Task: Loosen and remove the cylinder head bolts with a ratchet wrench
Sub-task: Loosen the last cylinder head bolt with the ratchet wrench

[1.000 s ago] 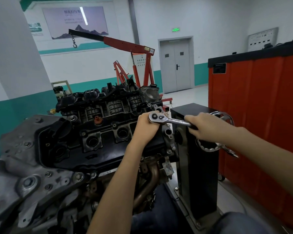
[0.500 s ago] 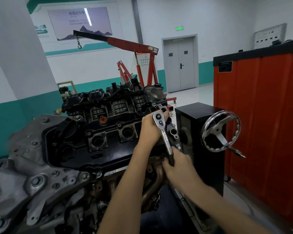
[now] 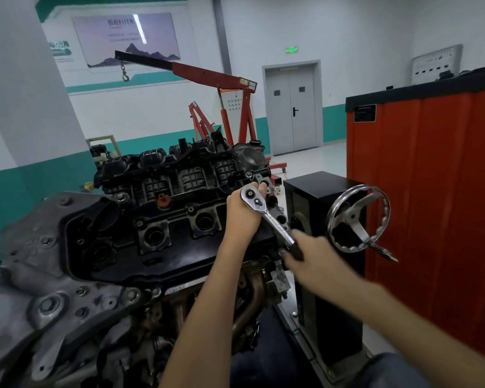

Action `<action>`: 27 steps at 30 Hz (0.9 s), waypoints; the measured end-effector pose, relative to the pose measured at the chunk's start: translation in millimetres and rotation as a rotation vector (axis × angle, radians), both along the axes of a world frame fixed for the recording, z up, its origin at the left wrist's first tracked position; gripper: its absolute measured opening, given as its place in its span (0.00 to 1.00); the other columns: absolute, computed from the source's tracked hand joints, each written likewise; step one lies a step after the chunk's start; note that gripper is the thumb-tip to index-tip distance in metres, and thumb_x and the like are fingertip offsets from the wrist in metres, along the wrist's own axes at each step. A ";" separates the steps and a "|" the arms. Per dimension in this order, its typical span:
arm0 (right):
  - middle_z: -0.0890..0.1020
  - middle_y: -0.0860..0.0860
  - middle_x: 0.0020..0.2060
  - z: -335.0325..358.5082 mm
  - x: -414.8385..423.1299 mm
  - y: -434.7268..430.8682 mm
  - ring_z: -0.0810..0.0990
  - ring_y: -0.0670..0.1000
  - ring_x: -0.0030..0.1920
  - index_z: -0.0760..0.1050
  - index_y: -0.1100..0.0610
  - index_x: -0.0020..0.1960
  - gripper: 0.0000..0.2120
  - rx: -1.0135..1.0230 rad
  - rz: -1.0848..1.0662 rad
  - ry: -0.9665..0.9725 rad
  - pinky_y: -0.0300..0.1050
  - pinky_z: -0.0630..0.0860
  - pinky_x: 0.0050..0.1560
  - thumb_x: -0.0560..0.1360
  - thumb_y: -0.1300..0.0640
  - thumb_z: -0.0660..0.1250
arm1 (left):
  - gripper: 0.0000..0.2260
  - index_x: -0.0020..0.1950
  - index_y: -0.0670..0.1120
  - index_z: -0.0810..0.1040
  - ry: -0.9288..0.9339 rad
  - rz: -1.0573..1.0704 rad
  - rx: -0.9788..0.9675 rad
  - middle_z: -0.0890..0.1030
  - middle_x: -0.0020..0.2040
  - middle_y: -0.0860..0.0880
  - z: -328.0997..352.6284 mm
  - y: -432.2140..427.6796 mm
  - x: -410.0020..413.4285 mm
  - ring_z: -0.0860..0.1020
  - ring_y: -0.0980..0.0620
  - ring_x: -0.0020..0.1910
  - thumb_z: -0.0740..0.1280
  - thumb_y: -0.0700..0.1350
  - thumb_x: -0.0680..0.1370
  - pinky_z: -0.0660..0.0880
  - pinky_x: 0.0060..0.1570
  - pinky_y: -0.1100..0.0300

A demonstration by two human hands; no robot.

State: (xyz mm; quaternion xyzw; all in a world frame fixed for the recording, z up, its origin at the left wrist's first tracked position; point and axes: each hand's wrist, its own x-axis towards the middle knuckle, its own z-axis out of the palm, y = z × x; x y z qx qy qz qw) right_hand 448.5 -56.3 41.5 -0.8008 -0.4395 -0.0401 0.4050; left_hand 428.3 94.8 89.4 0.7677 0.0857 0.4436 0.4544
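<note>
A black engine cylinder head cover [image 3: 163, 219] sits on a stand in front of me, with round plug wells along its top. A chrome ratchet wrench [image 3: 266, 214] stands with its head at the right end of the cover. My left hand [image 3: 242, 211] is wrapped around the ratchet head from below, and the socket and bolt under it are hidden. My right hand [image 3: 311, 261] grips the black handle end, which points down and to the right. The right hand is blurred.
A black stand column [image 3: 319, 219] with a chrome handwheel [image 3: 357, 219] is just right of the wrench. An orange cabinet [image 3: 431, 205] fills the right side. A red engine crane [image 3: 207, 77] stands behind the engine. A grey bell housing [image 3: 39, 289] lies at lower left.
The wrench handle swung from pointing right to pointing down toward me, then back partway to the right. My left hand has stayed on the ratchet head.
</note>
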 end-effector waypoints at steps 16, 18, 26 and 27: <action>0.72 0.49 0.32 50.5 62.8 -27.3 0.75 0.52 0.34 0.67 0.53 0.45 0.04 -0.351 -0.004 -0.460 0.45 0.70 0.34 0.76 0.58 0.62 | 0.26 0.22 0.56 0.71 0.171 -0.094 0.180 0.69 0.22 0.58 2.7 9.6 4.3 0.65 0.60 0.26 0.64 0.35 0.77 0.61 0.32 0.68; 0.71 0.48 0.31 50.8 61.4 -23.4 0.74 0.53 0.33 0.65 0.53 0.45 0.06 -0.332 -0.044 -0.513 0.43 0.66 0.34 0.76 0.57 0.63 | 0.26 0.21 0.55 0.68 0.109 -0.045 0.129 0.68 0.22 0.56 1.7 8.6 5.0 0.64 0.59 0.25 0.65 0.38 0.78 0.61 0.31 0.68; 0.75 0.52 0.29 -34.9 -49.7 31.4 0.71 0.43 0.24 0.71 0.54 0.44 0.05 0.305 -0.001 0.322 0.34 0.67 0.25 0.73 0.62 0.64 | 0.22 0.29 0.46 0.58 -0.090 0.033 0.081 0.58 0.26 0.53 -5.8 -5.8 13.1 0.58 0.58 0.25 0.64 0.34 0.79 0.57 0.28 0.66; 0.75 0.53 0.30 -35.8 -55.6 39.0 0.71 0.43 0.25 0.71 0.54 0.44 0.05 0.329 0.020 0.341 0.33 0.66 0.25 0.73 0.63 0.64 | 0.22 0.30 0.47 0.58 -0.069 0.036 0.094 0.58 0.26 0.53 -4.9 -4.0 11.7 0.59 0.58 0.25 0.64 0.36 0.79 0.57 0.28 0.66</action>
